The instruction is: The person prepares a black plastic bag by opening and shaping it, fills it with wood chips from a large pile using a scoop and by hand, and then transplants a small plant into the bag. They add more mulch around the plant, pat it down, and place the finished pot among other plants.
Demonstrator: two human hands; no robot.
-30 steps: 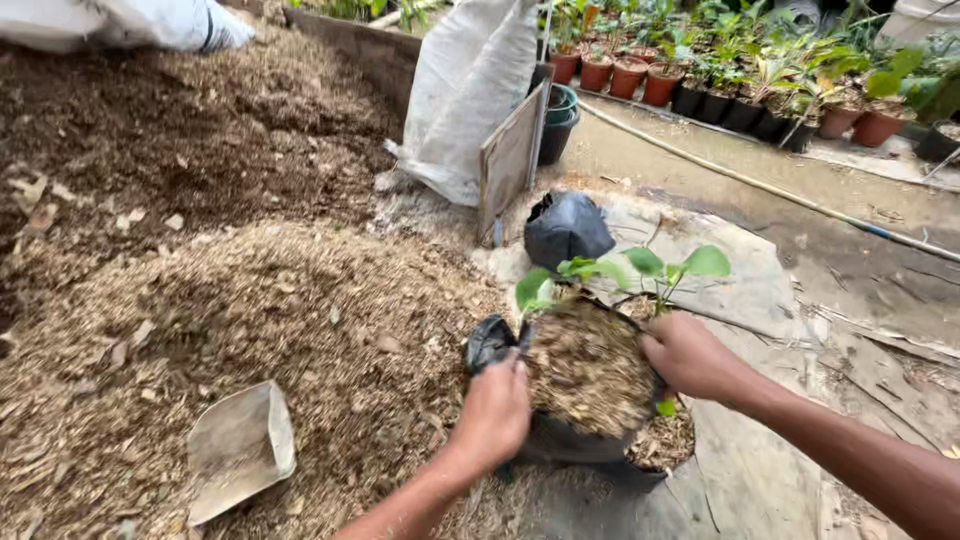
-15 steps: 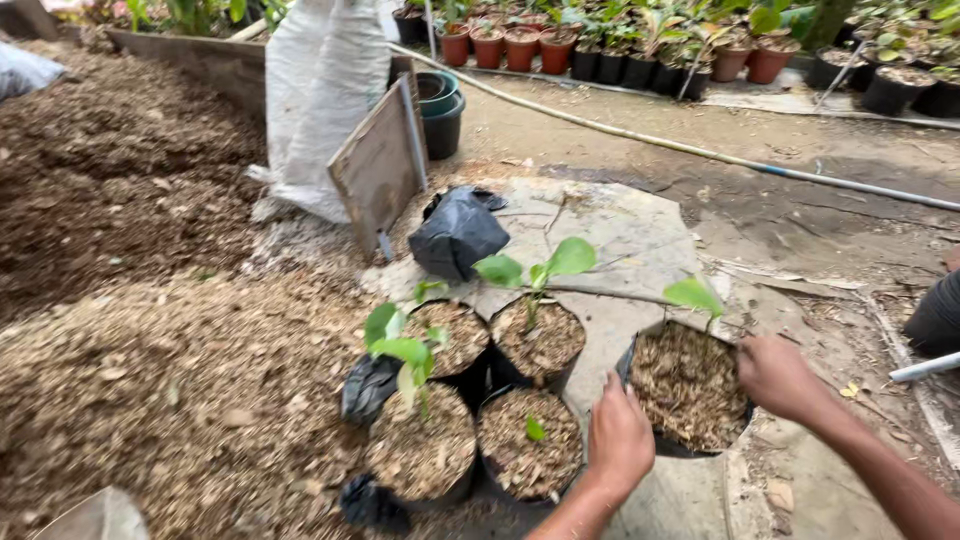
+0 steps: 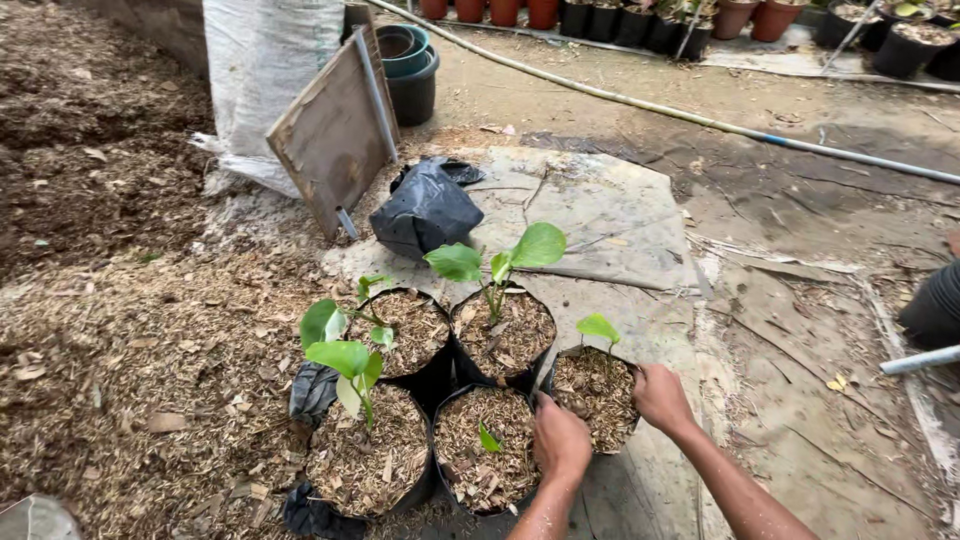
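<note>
Both of my hands hold one black grow bag (image 3: 590, 392) filled with coarse brown mix, a small green seedling in it. My left hand (image 3: 560, 440) grips its near rim; my right hand (image 3: 660, 396) grips its right rim. The bag rests on the ground, touching a cluster of similar bags. One bag (image 3: 487, 446) with a tiny sprout sits just left of my left hand. A bag (image 3: 505, 335) with a taller two-leaf plant stands behind. Two more leafy bags (image 3: 365, 455) (image 3: 408, 330) sit further left.
A heap of brown potting mix (image 3: 120, 330) fills the left side. A crumpled black bag (image 3: 425, 210) lies on a flat mat (image 3: 610, 215). A wooden board (image 3: 335, 130) leans on a white sack (image 3: 262, 70). A hose (image 3: 700, 118) crosses the ground; potted plants line the back.
The bag in my hands has come down and left, and now sits against the cluster of bags. My view has moved closer.
</note>
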